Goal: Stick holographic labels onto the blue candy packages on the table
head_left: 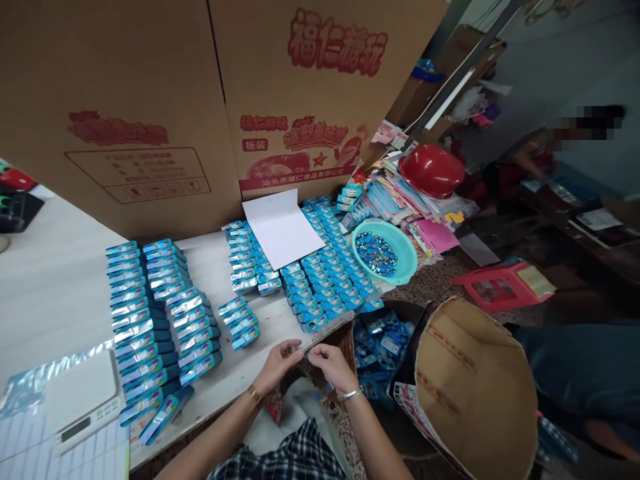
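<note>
My left hand (283,362) and my right hand (332,364) meet just off the table's front edge, above my lap. The fingers of both are pinched together. Whatever is between the fingertips is too small to make out. Just beyond them stand rows of small blue boxes (323,288), partly covered by a white sheet of paper (283,230). A short row of blue boxes (239,323) stands left of these. To the right, a turquoise basin (411,257) holds many small shiny blue pieces (375,253).
Long rows of blue boxes (137,327) stand left, beside a white scale (83,393). Large cartons (165,73) wall the table's back. On the right are a bin of blue boxes (383,347), an open carton (475,380), a red stool (487,287), a red basin (431,171) and another person (530,157).
</note>
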`<action>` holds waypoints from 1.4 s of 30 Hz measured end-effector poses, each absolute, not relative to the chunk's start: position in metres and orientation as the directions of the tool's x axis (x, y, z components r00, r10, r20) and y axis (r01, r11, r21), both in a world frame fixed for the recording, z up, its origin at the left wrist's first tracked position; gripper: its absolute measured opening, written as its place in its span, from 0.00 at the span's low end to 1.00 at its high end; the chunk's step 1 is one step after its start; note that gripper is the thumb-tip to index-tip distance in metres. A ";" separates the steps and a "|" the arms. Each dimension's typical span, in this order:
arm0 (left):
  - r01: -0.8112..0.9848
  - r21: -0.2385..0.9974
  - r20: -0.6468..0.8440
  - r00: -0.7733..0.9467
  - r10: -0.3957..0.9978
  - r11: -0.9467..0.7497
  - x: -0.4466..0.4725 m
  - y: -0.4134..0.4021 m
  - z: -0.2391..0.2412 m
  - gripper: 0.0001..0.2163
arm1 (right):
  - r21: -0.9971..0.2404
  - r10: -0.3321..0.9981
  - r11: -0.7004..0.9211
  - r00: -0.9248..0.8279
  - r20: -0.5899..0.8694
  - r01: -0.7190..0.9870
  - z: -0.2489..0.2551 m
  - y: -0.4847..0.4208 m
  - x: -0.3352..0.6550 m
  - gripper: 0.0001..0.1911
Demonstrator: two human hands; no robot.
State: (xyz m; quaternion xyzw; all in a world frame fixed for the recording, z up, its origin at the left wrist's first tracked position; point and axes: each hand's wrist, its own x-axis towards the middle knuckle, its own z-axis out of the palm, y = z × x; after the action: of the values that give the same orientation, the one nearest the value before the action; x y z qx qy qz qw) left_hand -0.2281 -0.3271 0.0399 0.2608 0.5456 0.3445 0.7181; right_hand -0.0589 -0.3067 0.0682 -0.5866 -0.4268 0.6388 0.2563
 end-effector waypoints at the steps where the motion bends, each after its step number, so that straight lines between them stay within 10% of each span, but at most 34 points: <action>1: -0.230 0.759 -0.591 0.150 0.793 0.609 -0.225 -0.328 0.039 0.23 | -0.843 0.827 -0.498 -0.183 -0.532 0.204 0.069 -0.309 -0.058 0.13; 20: -0.181 0.918 -0.395 -0.514 0.761 0.354 -0.168 -0.291 0.027 0.14 | -0.860 0.859 -0.244 -0.312 -0.406 0.448 0.038 -0.213 -0.024 0.11; 36: -0.256 0.901 -0.434 -0.519 0.737 0.351 -0.152 -0.289 0.029 0.14 | -0.826 0.634 -0.460 -0.530 -0.563 0.327 0.023 -0.197 -0.003 0.21; 42: -0.202 0.901 -0.430 -0.523 0.736 0.383 -0.151 -0.289 0.018 0.15 | -0.887 0.753 -0.278 -0.490 -0.440 0.369 0.024 -0.198 -0.009 0.18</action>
State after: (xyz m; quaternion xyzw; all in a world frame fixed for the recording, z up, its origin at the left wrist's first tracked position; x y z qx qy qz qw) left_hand -0.1506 -0.2894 0.0184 0.1908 0.6994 0.5216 0.4498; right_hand -0.0090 -0.1978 0.0235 -0.4821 -0.5819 0.6375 0.1504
